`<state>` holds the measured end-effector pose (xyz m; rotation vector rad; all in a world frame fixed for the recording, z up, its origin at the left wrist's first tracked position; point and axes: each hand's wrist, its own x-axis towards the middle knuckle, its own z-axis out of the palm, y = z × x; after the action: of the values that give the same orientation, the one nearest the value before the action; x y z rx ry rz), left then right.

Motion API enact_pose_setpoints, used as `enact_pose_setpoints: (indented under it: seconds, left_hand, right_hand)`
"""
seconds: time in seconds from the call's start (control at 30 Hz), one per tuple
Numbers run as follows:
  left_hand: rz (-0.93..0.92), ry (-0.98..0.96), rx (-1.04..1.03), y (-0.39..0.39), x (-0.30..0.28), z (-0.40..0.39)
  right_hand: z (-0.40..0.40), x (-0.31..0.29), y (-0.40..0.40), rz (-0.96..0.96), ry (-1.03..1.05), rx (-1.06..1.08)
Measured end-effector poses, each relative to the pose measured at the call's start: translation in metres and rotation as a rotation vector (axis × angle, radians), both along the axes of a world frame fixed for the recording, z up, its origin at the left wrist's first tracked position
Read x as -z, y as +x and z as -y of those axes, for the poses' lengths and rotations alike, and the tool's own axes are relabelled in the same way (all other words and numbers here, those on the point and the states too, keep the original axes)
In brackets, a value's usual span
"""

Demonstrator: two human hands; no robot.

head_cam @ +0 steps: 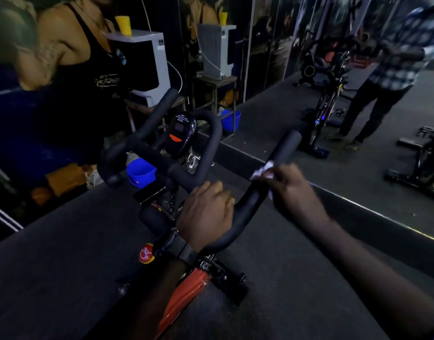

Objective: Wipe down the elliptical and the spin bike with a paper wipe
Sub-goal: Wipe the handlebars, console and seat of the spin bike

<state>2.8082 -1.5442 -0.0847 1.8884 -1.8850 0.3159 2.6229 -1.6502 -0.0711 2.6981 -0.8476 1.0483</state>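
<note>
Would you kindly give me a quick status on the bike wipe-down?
Left hand gripping handlebar. Right hand pressing paper wipe on right grip. Nothing in the way.

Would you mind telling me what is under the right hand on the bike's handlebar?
A crumpled white paper wipe is pinched by the right hand against the black handlebar. Only its edges show past the fingers; the rest, and the bar beneath, are covered.
</note>
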Motion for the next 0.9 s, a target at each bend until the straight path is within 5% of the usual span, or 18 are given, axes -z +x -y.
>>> enact_pose_setpoints:
  seconds: [0.17, 0.33, 0.5, 0.7, 0.9]
  left_hand:
    - [0.013, -0.004, -0.002, 0.001, -0.002, 0.0]
    - [0.044, -0.029, 0.002, 0.003, 0.002, -0.001]
    - [0.057, -0.021, 0.003, 0.002, 0.0, -0.001]
    - [0.056, -0.027, 0.004, 0.003, 0.0, -0.002]
    - [0.039, -0.008, 0.022, 0.004, 0.003, -0.001]
  right_hand:
    - [0.011, -0.002, 0.008, 0.17, 0.183, 0.135]
    - [-0.051, 0.017, 0.006, 0.051, 0.263, -0.207]
    - [0.016, -0.022, 0.004, 0.366, 0.193, 0.148]
    - [-0.072, 0.042, 0.018, 0.279, 0.296, -0.121]
    - [-0.008, 0.01, 0.008, 0.421, 0.161, 0.134]
